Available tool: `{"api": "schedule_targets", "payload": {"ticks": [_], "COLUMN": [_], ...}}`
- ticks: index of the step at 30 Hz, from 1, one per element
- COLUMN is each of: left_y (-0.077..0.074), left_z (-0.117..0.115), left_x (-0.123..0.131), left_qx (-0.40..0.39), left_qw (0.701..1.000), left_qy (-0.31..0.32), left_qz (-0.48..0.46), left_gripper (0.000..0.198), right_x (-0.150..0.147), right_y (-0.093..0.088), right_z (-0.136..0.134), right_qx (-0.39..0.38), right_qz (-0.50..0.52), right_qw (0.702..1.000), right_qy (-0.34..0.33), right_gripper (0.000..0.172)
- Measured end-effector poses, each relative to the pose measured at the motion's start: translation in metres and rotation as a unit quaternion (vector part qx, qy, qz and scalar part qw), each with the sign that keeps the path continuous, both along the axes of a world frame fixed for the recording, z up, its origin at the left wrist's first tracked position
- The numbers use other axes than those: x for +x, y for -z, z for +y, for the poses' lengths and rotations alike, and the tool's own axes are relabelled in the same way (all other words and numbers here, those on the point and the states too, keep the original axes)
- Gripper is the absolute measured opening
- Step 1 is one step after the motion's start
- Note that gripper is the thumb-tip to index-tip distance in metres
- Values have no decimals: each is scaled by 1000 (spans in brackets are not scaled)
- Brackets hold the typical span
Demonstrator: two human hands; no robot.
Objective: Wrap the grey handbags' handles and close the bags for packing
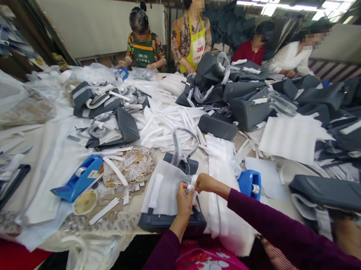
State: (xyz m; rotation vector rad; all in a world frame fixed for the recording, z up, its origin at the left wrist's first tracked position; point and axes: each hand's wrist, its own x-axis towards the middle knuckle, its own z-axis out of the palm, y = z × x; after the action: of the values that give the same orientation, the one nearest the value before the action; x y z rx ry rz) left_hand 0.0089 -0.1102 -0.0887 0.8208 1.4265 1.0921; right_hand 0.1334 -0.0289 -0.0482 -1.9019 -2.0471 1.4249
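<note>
A dark grey handbag [157,223] lies flat on the table in front of me, its upper side covered by a white foam sheet [164,184]. Its grey strap [175,146] loops up past the far edge, wrapped in clear film in places. My left hand [185,201] is closed around the strap's lower part, over the foam. Close beside it, my right hand [206,183] pinches the white wrapping [192,181] around that strap. Fine details between the fingers are too small to make out.
A blue tape dispenser [80,175] stands left, another blue dispenser [250,183] right. Stringed tags [132,163] and white foam tubes [175,120] lie beyond. Grey bags [248,106] are piled right. Co-workers [144,48] stand across the table; another person's arm [350,235] shows at lower right.
</note>
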Motion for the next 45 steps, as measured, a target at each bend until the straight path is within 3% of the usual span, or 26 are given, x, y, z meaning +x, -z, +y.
{"api": "schedule_targets", "payload": {"ticks": [12, 21, 24, 28, 33, 40, 43, 45], "left_y": [0, 3, 0, -4, -7, -17, -18, -21], "left_z": [1, 1, 1, 1, 1, 4, 5, 4], "left_x": [1, -3, -4, -3, -2, -1, -2, -11], "left_qx": [-9, -16, -17, -16, -26, -82, -96, -131], "left_qw": [999, 999, 999, 998, 991, 929, 933, 960], "left_qy": [9, -1, -7, -9, 0, -14, 23, 59], "left_qz": [-36, -45, -50, -66, -134, -360, -345, -241], "left_gripper": [25, 26, 30, 33, 39, 41, 43, 46], "right_x": [-3, -23, -21, -17, -28, -43, -39, -29], "right_y": [22, 29, 35, 37, 25, 27, 38, 44], "right_z": [-14, -45, -54, -63, -65, -59, -60, -58], "right_qx": [70, 144, 173, 122, 84, 82, 75, 73], "right_qz": [-49, -40, 30, 204, 259, 250, 243, 227], "right_qw": [993, 979, 960, 915, 887, 895, 909, 924], "right_qy": [82, 140, 220, 326, 373, 360, 331, 300], "right_gripper": [30, 34, 28, 29, 50, 56, 55, 54]}}
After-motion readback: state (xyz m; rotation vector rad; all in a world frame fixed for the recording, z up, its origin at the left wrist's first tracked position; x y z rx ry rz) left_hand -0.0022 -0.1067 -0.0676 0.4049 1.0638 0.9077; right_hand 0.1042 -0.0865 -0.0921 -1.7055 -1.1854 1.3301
